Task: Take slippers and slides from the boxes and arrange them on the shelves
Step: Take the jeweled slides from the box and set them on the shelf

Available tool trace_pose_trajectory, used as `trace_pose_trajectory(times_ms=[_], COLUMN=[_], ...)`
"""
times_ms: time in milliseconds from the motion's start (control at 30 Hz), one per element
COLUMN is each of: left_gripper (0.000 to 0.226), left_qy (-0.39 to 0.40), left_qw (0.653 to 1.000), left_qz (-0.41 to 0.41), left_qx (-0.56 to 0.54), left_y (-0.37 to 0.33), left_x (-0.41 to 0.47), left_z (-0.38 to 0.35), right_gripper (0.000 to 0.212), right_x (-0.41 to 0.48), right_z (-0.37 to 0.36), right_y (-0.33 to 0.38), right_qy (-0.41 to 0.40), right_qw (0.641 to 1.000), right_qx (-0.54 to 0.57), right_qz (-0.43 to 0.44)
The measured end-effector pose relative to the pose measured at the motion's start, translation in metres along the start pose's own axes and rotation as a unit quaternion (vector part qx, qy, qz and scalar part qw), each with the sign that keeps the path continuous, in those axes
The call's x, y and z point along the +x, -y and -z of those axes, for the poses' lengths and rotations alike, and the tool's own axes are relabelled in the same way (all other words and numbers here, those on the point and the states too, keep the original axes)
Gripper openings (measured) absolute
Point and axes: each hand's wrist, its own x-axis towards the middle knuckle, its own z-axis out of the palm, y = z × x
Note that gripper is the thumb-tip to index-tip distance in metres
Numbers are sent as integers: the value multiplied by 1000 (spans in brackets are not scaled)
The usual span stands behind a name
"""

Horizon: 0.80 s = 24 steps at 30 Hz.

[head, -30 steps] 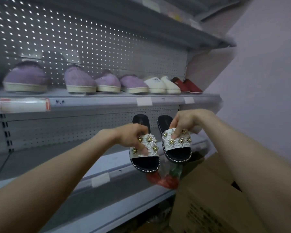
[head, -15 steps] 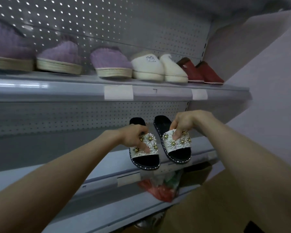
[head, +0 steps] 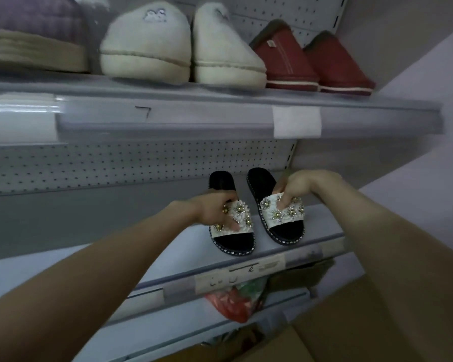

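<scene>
Gripping the jewelled white strap of the left slide [head: 232, 232], the left hand [head: 215, 212] has its fingers curled round the band. The right hand [head: 296, 188] pinches the strap of the right slide [head: 281, 220] in the same way. Both slides lie side by side on the lower shelf [head: 270, 250], toes toward its front edge; whether the soles rest fully cannot be told. On the upper shelf [head: 194, 118] stand a purple slipper [head: 29, 30], cream slippers [head: 147, 43] and red slippers [head: 285, 61]. Below are a red bag [head: 230, 307] and a cardboard box [head: 338, 330].
</scene>
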Motion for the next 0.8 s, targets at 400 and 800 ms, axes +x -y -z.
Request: trace_pose_trajectory(times_ms=[400, 800], left_gripper=[70, 67], left_qy=[-4, -15], left_qw=[1000, 999], left_qz=[17, 34], left_qx=[-10, -15], left_y=[-15, -18], left_x=[92, 114], left_z=[-39, -52], right_gripper=[135, 54], right_x=[110, 85], right_z=[-1, 1], right_y=[-100, -87], right_qy=[41, 8], right_qw=[995, 1000], right_qx=[6, -6], right_qz=[-86, -1])
